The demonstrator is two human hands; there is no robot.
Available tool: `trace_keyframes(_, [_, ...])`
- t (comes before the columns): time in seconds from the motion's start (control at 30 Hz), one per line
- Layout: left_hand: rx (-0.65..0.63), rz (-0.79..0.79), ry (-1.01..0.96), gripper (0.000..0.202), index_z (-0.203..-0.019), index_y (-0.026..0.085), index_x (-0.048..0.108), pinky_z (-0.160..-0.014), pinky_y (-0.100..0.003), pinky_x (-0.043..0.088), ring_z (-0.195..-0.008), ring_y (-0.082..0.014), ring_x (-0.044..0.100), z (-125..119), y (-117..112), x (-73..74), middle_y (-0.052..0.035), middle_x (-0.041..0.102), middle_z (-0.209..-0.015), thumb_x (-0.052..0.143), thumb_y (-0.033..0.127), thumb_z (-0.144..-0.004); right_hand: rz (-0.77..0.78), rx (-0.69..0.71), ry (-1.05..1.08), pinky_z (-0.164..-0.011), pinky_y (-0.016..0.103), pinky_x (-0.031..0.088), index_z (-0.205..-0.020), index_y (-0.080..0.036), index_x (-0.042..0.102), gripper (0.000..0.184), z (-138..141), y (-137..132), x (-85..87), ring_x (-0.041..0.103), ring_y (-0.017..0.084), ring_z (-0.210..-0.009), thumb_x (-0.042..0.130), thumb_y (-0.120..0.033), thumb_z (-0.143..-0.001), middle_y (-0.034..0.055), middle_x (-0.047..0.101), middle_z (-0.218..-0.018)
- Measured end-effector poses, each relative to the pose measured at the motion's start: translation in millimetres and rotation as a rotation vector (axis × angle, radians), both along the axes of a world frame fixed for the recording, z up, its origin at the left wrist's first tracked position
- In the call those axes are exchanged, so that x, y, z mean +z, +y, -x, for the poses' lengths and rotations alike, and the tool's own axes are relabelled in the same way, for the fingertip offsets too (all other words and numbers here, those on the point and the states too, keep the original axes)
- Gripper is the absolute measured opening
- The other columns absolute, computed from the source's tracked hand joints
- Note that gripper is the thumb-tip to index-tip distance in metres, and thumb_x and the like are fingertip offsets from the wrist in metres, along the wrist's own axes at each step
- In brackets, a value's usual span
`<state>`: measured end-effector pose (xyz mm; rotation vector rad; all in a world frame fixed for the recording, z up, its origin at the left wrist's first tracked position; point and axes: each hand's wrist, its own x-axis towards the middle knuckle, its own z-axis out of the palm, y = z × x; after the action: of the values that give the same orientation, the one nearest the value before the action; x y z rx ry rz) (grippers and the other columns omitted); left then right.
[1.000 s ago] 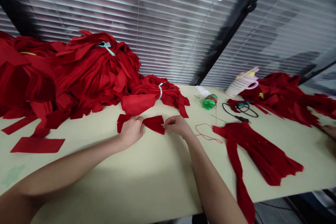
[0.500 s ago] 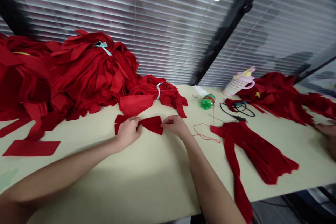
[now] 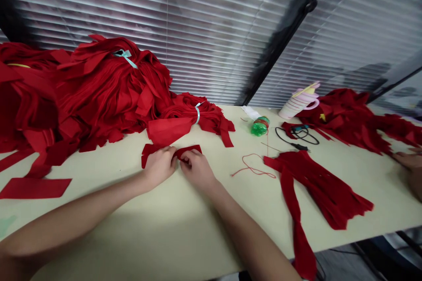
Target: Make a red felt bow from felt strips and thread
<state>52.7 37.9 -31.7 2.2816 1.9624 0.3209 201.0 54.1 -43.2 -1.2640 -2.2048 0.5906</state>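
A small red fabric bow [image 3: 192, 149], gathered at its middle, lies on the table in front of me. My left hand [image 3: 160, 164] is closed on its left part, pinching near the gathered middle. Close beside it, my right hand [image 3: 197, 167] is closed too, its fingertips at the bow's right half near the centre. The fingers cover the middle of the bow. Just behind it rests a tied bundle of red fabric strips [image 3: 211, 116]. Loose red thread [image 3: 253, 168] lies to the right of my right hand.
Large heaps of red strips [image 3: 112, 83] fill the back left. A green thread-wrapped bottle piece [image 3: 260, 126], a pale mug [image 3: 298, 102], a black cable [image 3: 298, 140] and a stack of red strips [image 3: 325, 186] lie rightward on the table [image 3: 154, 232]. Another person's hand [image 3: 410, 162] is at the far right.
My right hand has moved left from the bow's right end to near its middle, beside my left hand. The left hand keeps its hold. The view has shifted slightly.
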Motion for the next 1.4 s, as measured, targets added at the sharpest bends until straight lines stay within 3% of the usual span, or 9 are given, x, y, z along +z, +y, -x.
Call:
trace_keyframes(0.17, [-0.003,0.03,0.081,0.02,-0.097,0.021,0.054,-0.054,-0.027,0.039,-0.073,-0.0239,0.064,3,1,3.0,-0.0047,0.065,-0.078,0.038,0.027,-0.086,0.027,0.027,-0.01,-0.063,0.024,0.039,-0.077,-0.016,0.057,0.01,-4,2,3.7,0.05,0.014,-0.069,0.053,-0.01,-0.071,0.0032,0.055,-0.075])
trace_keyframes(0.33, [-0.017,0.035,0.16,0.027,-0.106,0.02,0.052,-0.057,-0.03,0.041,-0.071,-0.0247,0.063,-1,-3,4.5,-0.008,0.064,-0.083,0.031,0.026,-0.09,0.05,0.048,-0.016,-0.06,0.022,0.038,-0.075,-0.016,0.057,0.011,-5,3,6.5,0.048,0.012,-0.066,0.054,-0.009,-0.068,0.0013,0.055,-0.073])
trace_keyframes(0.5, [-0.021,0.022,0.225,0.032,-0.114,0.019,0.051,-0.07,-0.047,0.041,-0.082,-0.0299,0.06,-5,-12,8.1,-0.0108,0.062,-0.093,0.034,0.017,-0.087,0.05,0.045,-0.033,-0.062,0.023,0.039,-0.077,-0.015,0.057,0.011,-5,3,5.2,0.048,0.012,-0.067,0.053,-0.01,-0.069,0.0018,0.054,-0.074])
trace_keyframes(0.7, [-0.016,0.026,0.242,0.046,-0.133,0.014,0.04,-0.071,-0.059,0.038,-0.093,-0.0339,0.052,-10,-20,8.1,-0.0157,0.058,-0.106,0.031,0.033,-0.092,0.04,0.045,-0.05,-0.067,0.023,0.04,-0.091,-0.016,0.059,0.021,-5,2,4.1,0.05,0.012,-0.071,0.052,-0.011,-0.072,0.0022,0.055,-0.079])
trace_keyframes(1.2, [0.008,0.056,0.275,0.05,-0.139,0.014,0.032,-0.071,-0.063,0.037,-0.095,-0.0345,0.047,-15,-27,8.6,-0.0161,0.055,-0.107,0.031,0.033,-0.093,0.066,0.065,-0.151,-0.07,0.022,0.042,-0.094,-0.015,0.06,0.023,-6,0,12.9,0.052,0.012,-0.075,0.052,-0.01,-0.072,0.0041,0.056,-0.087])
trace_keyframes(1.4, [0.02,0.074,0.294,0.053,-0.14,0.016,0.03,-0.073,-0.064,0.035,-0.096,-0.036,0.047,-18,-26,7.4,-0.0162,0.055,-0.108,0.036,0.033,-0.09,0.07,0.021,-0.317,-0.075,0.032,0.043,-0.106,-0.014,0.058,0.031,0,-15,26.6,0.056,0.019,-0.084,0.049,-0.017,-0.077,0.0105,0.056,-0.099])
